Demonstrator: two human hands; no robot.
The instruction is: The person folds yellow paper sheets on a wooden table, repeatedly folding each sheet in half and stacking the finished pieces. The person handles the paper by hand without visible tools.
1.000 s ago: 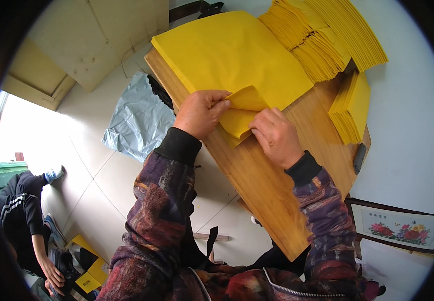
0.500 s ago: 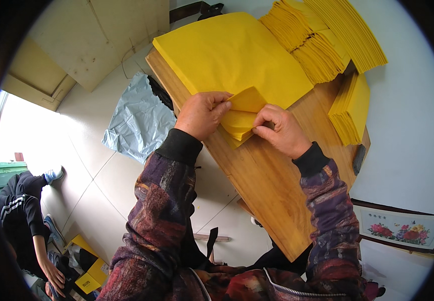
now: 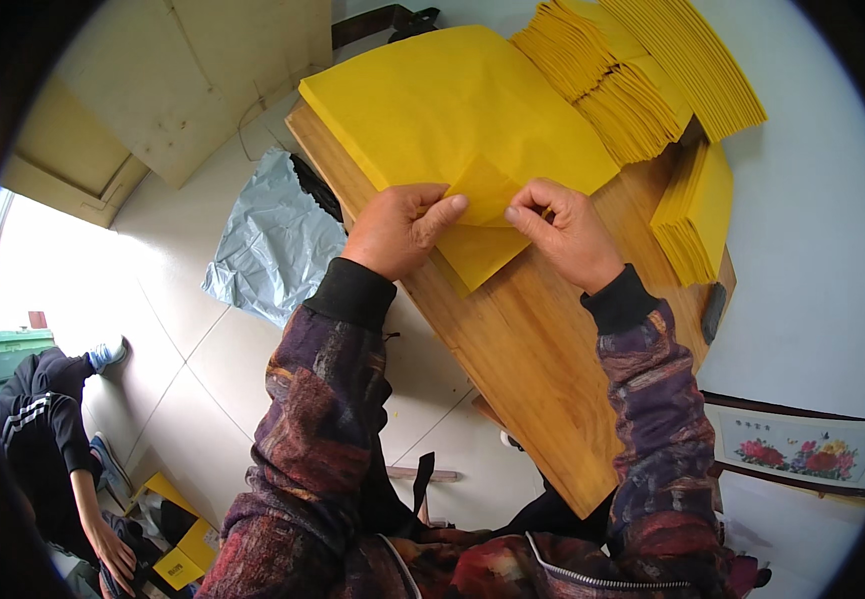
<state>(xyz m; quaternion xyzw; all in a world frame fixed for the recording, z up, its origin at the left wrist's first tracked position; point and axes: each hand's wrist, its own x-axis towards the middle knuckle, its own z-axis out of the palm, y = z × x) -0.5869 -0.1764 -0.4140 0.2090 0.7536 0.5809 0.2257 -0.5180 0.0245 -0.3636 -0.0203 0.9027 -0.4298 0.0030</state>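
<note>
Over the near edge of a large stack of yellow paper sheets (image 3: 432,110), both my hands pinch a thin yellow paper sheet (image 3: 489,190). My left hand (image 3: 395,230) grips its left side between thumb and forefinger. On the other side, my right hand (image 3: 574,238) has thumb and fingertips closed on the right edge. The sheet looks slightly see-through, with its top corner pointing away from me. Beneath it, a yellow corner of paper (image 3: 482,262) hangs over the wooden table (image 3: 542,369); whether it belongs to the same sheet, I cannot tell.
Folded yellow paper bundles (image 3: 632,110) are piled at the far right, with another bundle (image 3: 694,220) nearer. A dark flat object (image 3: 715,311) lies at the table's right edge. A grey plastic bag (image 3: 275,240) is left of the table. Lower left, a person (image 3: 48,429) bends by a yellow box (image 3: 188,544).
The held paper has spread flatter, and the layered folds seen between my hands are gone. My right hand has risen slightly.
</note>
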